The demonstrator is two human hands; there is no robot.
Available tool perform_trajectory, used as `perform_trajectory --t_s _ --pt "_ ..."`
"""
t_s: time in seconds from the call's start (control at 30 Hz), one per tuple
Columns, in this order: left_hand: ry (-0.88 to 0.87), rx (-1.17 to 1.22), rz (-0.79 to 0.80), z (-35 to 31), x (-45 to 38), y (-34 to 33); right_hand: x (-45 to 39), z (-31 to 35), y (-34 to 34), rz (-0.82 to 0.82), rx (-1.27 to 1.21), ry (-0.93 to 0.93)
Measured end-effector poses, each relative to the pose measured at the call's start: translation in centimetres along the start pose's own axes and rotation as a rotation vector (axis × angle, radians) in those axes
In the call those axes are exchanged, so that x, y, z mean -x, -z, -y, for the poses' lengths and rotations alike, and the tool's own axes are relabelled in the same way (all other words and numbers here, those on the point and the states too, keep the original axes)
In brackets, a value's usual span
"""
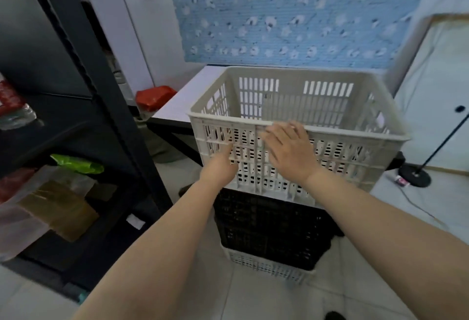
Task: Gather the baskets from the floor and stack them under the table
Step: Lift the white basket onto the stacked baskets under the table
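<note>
Evidently, in the head view, the cream basket [291, 106] is sitting on a black basket [269, 228] nested in a white one [266, 266], just before the table [182, 101]. The left hand [219, 167] is hooking its fingers into the slats; the right hand [286, 149] is pressing flat, fingers spread, probably steadying the stack.

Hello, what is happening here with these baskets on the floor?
A person is stacking plastic baskets. Both hands are on the near wall of the top white basket: the left hand lower down with fingers at the slats, the right hand spread flat just below the rim. This basket sits on a black basket, which sits in another white basket on the tiled floor. The stack stands in front of the white table, not yet under it.
</note>
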State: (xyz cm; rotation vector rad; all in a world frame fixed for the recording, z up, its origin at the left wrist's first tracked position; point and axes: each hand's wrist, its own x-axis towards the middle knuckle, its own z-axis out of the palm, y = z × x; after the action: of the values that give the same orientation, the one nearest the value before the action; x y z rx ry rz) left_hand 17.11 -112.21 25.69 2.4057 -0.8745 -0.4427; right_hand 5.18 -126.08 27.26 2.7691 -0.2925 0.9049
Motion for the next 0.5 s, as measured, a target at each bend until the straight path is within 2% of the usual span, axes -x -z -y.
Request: perform_trajectory --t_s 0.03,0.1,0.17,0.23,0.3,0.43,0.5 --pt "0.000 -0.003 0.016 0.5 0.4 -0.4 1.8 0.0 0.0 -0.012 0.009 0.045" --pt "0.002 -0.007 0.060 1.5 1.2 -1.4 5.7 -0.1 -0.3 0.089 0.026 0.061" --pt "0.011 -0.011 0.096 2.4 2.2 -2.2 8.8 -0.7 -0.4 0.264 0.054 -0.017" --pt "0.016 -0.021 0.111 3.2 3.0 -2.8 10.8 -1.9 -0.5 0.430 0.068 -0.171" --pt "0.017 -0.033 0.100 3.7 3.6 -3.3 12.0 -2.9 -0.3 0.530 0.067 -0.305" --pt "0.048 -0.030 0.137 4.4 4.7 -5.0 13.9 -3.6 -0.8 0.803 0.148 -0.355" --pt "0.079 -0.030 0.180 4.9 5.0 -6.4 14.4 -3.6 -1.6 0.821 0.153 -0.382"
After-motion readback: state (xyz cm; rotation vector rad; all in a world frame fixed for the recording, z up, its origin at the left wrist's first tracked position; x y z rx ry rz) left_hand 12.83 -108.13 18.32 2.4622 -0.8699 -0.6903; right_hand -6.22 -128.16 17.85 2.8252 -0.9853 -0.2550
